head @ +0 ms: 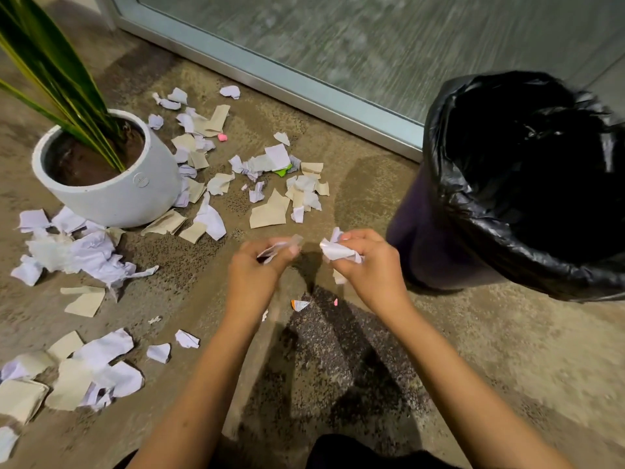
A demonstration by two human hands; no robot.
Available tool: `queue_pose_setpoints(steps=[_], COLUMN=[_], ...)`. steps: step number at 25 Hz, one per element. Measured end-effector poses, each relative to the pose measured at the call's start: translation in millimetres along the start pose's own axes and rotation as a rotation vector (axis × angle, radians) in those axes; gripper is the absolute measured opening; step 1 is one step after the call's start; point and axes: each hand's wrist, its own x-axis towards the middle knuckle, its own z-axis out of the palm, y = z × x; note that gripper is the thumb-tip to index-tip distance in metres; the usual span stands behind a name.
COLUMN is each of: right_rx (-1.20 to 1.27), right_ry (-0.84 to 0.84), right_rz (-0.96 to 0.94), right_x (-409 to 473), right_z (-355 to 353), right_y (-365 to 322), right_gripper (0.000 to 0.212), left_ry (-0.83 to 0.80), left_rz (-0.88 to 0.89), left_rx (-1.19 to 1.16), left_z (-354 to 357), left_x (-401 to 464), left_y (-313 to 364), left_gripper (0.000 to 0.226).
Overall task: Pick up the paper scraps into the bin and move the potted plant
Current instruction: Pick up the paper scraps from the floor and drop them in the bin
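Paper scraps: torn white and beige paper scraps (270, 184) litter the floor around the white round potted plant (111, 177).
Left hand (257, 269): pinches a blurred scrap.
Right hand (368, 262): grips crumpled white paper.
Bin: black-bagged bin (527, 184), right.
Floor: speckled brown concrete floor (473, 350).

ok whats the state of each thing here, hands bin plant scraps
left hand: gripping a scrap
right hand: gripping crumpled scraps
bin: upright, open, black liner over the rim, inside too dark to tell
plant: upright in a white pot, scraps against its base
scraps: most lie scattered on the floor
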Motion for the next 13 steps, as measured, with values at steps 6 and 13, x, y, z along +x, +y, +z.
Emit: queue_pose_setpoints(steps=[6, 13], right_rx=[0.131, 0.084], right_ry=[0.288, 0.082], right_rz=[-0.204, 0.174], right_x=[12, 37], right_z=[-124, -243], right_y=[-99, -63], right_gripper=[0.012, 0.046], left_ry=[-0.227, -0.745], left_rz=[0.238, 0.039], left_rx=[-0.264, 0.095], left_z=[57, 171], left_x=[-14, -26], left_y=[151, 243], left_gripper=[0.008, 0.006])
